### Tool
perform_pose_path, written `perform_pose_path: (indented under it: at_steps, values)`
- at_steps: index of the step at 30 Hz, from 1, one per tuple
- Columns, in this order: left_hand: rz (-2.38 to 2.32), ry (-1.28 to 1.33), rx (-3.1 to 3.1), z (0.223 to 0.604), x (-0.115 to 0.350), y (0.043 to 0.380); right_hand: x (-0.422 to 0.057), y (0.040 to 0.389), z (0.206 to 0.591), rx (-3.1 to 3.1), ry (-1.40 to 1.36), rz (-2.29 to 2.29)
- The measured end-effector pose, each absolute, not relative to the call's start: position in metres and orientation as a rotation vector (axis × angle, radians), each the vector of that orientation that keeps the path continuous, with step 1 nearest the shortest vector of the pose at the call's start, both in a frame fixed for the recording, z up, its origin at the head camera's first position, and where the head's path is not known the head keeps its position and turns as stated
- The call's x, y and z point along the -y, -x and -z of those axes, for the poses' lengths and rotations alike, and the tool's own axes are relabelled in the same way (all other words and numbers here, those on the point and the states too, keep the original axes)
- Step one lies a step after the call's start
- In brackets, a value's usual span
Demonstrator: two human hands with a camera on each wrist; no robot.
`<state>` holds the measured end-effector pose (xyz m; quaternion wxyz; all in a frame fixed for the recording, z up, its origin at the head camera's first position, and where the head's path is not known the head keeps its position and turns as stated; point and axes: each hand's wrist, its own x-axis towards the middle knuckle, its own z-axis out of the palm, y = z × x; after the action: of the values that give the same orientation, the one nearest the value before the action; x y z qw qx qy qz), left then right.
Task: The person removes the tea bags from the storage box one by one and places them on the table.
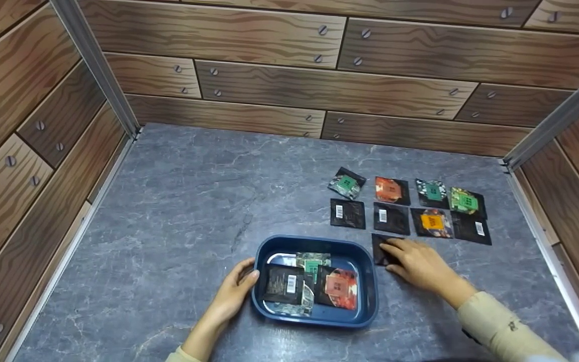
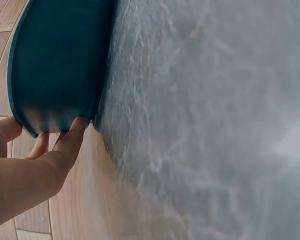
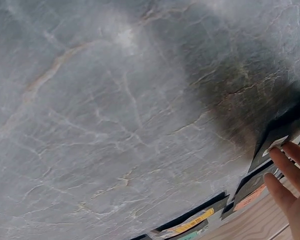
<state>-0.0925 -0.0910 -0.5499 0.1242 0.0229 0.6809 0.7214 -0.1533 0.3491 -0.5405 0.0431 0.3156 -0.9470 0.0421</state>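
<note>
A blue plastic tub (image 1: 314,323) stands near the front. My left hand (image 1: 230,294) holds its left end, thumb at the rim and fingers on the outer wall, as the left wrist view also shows on the tub wall (image 2: 60,65). Several flat square sachets lie inside, among them a black one with a barcode (image 1: 283,285) and a red-and-black one (image 1: 337,286). My right hand (image 1: 417,264) is over a black sachet (image 1: 381,249) just right of the tub, fingertips on it and thumb at its near edge. The right wrist view shows the right hand's fingers (image 3: 290,172) spread over sachets.
Behind my right hand, two rows of sachets lie on the grey marbled table (image 1: 169,226), including an orange-labelled one (image 1: 432,222) and a barcoded black one (image 1: 348,213). Wood-patterned panels (image 1: 269,80) with metal corner posts (image 1: 101,70) enclose the table.
</note>
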Motion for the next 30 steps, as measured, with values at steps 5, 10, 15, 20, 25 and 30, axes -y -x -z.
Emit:
perform_pose_path:
  at_steps: [5,10,15,20,25,30]
  values:
    - [-2.096,-0.069,-1.995,0.55,0.092,0.092,-0.348,0.152,0.541,2.954,-0.935,-0.124]
    - [-2.093,-0.072,-2.005,0.551,0.092,0.093,-0.347,0.151,0.538,2.96,-0.94,-0.113]
    - [-2.081,-0.083,-2.029,0.551,0.091,0.093,-0.345,0.15,0.529,2.884,-0.987,-0.111]
    - [-2.092,-0.087,-2.008,0.551,0.091,0.093,-0.337,0.15,0.514,2.773,-1.058,-0.099]
    - [-2.104,-0.087,-2.0,0.551,0.09,0.093,-0.325,0.152,0.495,2.656,-1.128,-0.052]
    - [-2.088,-0.079,-2.024,0.551,0.09,0.094,-0.303,0.153,0.48,2.535,-1.218,-0.029]
